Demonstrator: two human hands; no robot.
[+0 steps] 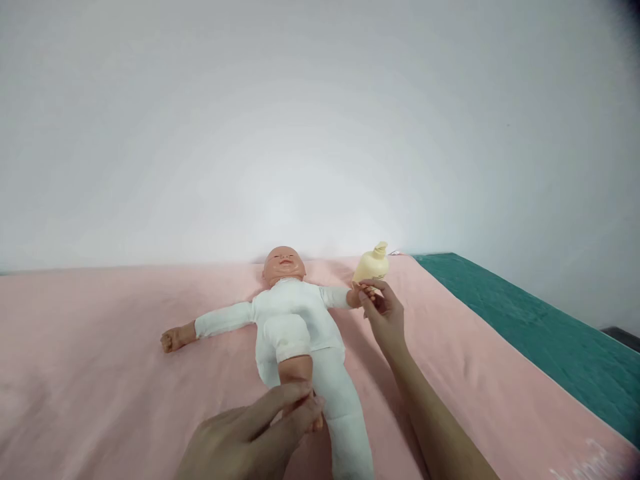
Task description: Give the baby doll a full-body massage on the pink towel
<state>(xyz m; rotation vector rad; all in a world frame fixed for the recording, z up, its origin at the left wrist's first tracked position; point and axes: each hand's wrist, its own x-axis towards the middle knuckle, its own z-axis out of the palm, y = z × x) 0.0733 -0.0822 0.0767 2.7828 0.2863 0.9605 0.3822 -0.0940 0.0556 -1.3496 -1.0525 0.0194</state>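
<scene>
A baby doll with a white cloth body lies on its back on a pink sheet, its head toward the wall. My left hand is closed around the doll's foot on the left side of the picture, and that leg is bent up over the belly. Between the fingers of my right hand is the doll's small hand, with that arm stretched out sideways. Just behind my right hand stands a pale yellow pump bottle. The doll's other leg lies straight toward me.
A green surface shows beyond the sheet's right edge. At the back rises a plain white wall. The doll's other arm reaches out to the left over the sheet. A dark edge appears at the far right.
</scene>
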